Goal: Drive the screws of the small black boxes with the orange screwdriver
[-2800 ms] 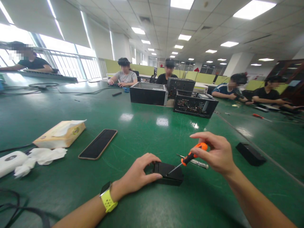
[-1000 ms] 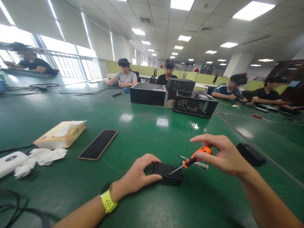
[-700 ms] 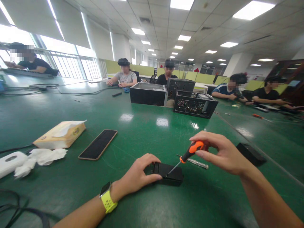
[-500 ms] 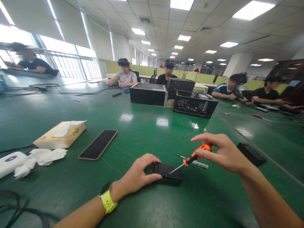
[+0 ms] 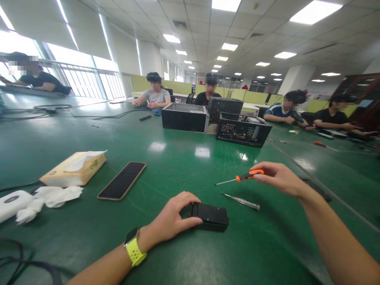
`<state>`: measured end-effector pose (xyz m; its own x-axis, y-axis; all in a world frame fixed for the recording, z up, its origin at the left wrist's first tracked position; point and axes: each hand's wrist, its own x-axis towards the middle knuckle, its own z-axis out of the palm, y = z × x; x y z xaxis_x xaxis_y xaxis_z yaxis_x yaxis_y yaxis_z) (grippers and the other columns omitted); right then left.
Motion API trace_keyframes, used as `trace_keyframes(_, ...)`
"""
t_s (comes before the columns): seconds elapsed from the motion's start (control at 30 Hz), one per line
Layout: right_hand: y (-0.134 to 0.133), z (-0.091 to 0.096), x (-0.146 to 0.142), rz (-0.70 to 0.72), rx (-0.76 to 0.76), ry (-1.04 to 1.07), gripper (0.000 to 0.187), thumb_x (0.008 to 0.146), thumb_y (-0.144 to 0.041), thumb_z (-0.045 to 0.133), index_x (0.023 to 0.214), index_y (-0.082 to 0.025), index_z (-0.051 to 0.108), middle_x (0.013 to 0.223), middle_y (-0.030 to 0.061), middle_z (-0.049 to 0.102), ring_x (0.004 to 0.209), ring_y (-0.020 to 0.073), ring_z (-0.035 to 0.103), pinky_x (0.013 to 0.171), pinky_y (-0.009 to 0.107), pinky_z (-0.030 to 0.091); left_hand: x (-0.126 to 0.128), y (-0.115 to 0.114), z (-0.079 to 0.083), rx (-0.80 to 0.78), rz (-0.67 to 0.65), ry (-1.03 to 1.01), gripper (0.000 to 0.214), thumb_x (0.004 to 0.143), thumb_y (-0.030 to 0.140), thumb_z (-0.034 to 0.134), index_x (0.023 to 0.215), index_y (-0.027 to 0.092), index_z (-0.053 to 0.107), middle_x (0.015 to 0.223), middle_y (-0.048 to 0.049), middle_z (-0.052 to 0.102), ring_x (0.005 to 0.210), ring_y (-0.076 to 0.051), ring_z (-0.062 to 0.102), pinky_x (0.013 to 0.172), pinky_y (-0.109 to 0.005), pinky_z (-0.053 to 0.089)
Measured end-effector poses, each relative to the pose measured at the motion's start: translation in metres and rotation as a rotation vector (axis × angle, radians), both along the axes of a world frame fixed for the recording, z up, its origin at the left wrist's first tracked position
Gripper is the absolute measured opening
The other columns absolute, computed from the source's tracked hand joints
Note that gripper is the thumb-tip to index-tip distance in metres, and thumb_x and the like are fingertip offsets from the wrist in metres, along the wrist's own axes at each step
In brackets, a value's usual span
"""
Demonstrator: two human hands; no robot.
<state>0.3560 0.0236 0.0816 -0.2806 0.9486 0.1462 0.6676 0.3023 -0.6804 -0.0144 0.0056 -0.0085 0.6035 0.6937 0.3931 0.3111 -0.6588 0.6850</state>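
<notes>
My left hand point(image 5: 177, 215) grips the left end of a small black box point(image 5: 212, 217) lying on the green table, thumb at the near side and fingers at the far side. Small screw-like spots show on the box's top. In my right hand point(image 5: 277, 178) is a screwdriver point(image 5: 249, 175) with an orange and black handle, its shaft pointing left above the table, apart from the box. Beneath it lies a slim silver screwdriver point(image 5: 242, 201). Behind my right wrist, a second black piece point(image 5: 316, 189) is partly hidden.
To the left lie a phone point(image 5: 122, 181), a tissue pack point(image 5: 73, 169), crumpled tissues point(image 5: 56, 198) and a white device point(image 5: 13, 204). Open computer cases point(image 5: 184, 120) stand across the table. Another orange screwdriver point(image 5: 322, 145) is at the far right. Several people sit around.
The orange screwdriver has lifted off the box's top and moved up and away, now lying flatter in my right hand. My left hand and the box have stayed in place.
</notes>
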Motion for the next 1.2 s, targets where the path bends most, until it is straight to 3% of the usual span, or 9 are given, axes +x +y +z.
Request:
trace_keyframes(0.2,0.034,-0.060,0.022,-0.055,-0.094,-0.060,0.043,0.078,-0.051,0.068,0.097,-0.012,0.071,0.092,0.0092,0.072,0.083,0.0230,0.064,0.077,0.036,0.049,0.000,0.000,0.001,0.013,-0.006,-0.012,0.034,0.083,0.036,0.074,0.109,0.019,0.061,0.105,-0.0056,0.064,0.096,-0.023,0.060,0.086,-0.034,0.046)
trace_keyframes(0.33,0.035,-0.079,0.024,-0.053,-0.106,-0.114,0.042,0.076,-0.051,0.069,0.095,-0.013,0.072,0.087,0.0075,0.071,0.080,0.0228,0.064,0.075,0.036,0.050,-0.001,0.001,0.000,0.030,-0.010,-0.019,0.033,0.084,0.037,0.073,0.110,0.019,0.062,0.107,-0.0065,0.064,0.099,-0.023,0.059,0.089,-0.035,0.046)
trace_keyframes(0.43,0.024,-0.080,0.022,-0.120,-0.041,-0.134,0.046,0.079,-0.051,0.066,0.107,-0.015,0.068,0.101,0.0098,0.069,0.090,0.0249,0.063,0.080,0.038,0.049,-0.001,0.001,-0.001,0.034,-0.003,-0.007,0.033,0.086,0.038,0.072,0.110,0.019,0.062,0.106,-0.0065,0.065,0.099,-0.023,0.059,0.090,-0.035,0.046)
trace_keyframes(0.5,0.009,-0.079,0.017,-0.165,0.036,-0.165,0.042,0.084,-0.053,0.061,0.103,-0.017,0.067,0.103,0.0110,0.067,0.094,0.0267,0.061,0.084,0.042,0.047,-0.001,0.001,-0.002,0.036,-0.003,-0.001,0.032,0.086,0.038,0.071,0.110,0.019,0.062,0.106,-0.0064,0.065,0.099,-0.023,0.059,0.090,-0.035,0.046)
trace_keyframes(0.57,-0.008,-0.078,0.008,-0.127,0.091,-0.237,0.037,0.086,-0.053,0.058,0.093,-0.018,0.068,0.099,0.0103,0.067,0.094,0.0270,0.060,0.087,0.043,0.046,-0.001,0.001,-0.002,0.036,-0.005,0.007,0.031,0.087,0.038,0.070,0.109,0.019,0.063,0.105,-0.0064,0.065,0.098,-0.023,0.059,0.089,-0.035,0.046)
trace_keyframes(0.63,-0.024,-0.079,0.000,-0.034,0.093,-0.319,0.034,0.085,-0.051,0.062,0.096,-0.020,0.069,0.100,0.0092,0.068,0.095,0.0267,0.060,0.089,0.043,0.045,-0.001,0.002,-0.002,0.036,-0.002,0.018,0.029,0.088,0.038,0.069,0.109,0.019,0.063,0.104,-0.0064,0.065,0.098,-0.023,0.059,0.089,-0.035,0.046)
trace_keyframes(0.77,-0.036,-0.077,-0.008,0.045,-0.030,-0.363,0.027,0.089,-0.043,0.059,0.097,-0.020,0.069,0.093,0.0070,0.068,0.083,0.0222,0.060,0.077,0.037,0.047,-0.001,0.003,-0.001,0.041,0.010,0.029,0.029,0.088,0.037,0.069,0.110,0.019,0.063,0.106,-0.0064,0.065,0.098,-0.023,0.059,0.088,-0.035,0.047)
trace_keyframes(1.03,-0.048,-0.053,0.004,0.218,-0.295,-0.062,0.033,0.086,-0.049,0.064,0.091,-0.017,0.072,0.085,0.0038,0.068,0.080,0.0195,0.060,0.074,0.032,0.046,-0.003,0.002,-0.003,0.055,0.003,0.048,0.029,0.089,0.039,0.067,0.110,0.020,0.062,0.106,-0.0069,0.065,0.097,-0.023,0.060,0.088,-0.036,0.047)
trace_keyframes(1.2,-0.052,-0.055,-0.008,0.227,-0.299,-0.068,0.032,0.085,-0.048,0.065,0.091,-0.017,0.074,0.086,0.0044,0.069,0.081,0.0194,0.060,0.076,0.032,0.046,-0.003,0.002,-0.001,0.053,-0.002,0.047,0.030,0.089,0.039,0.067,0.110,0.019,0.062,0.106,-0.0074,0.065,0.097,-0.023,0.060,0.088,-0.036,0.048)
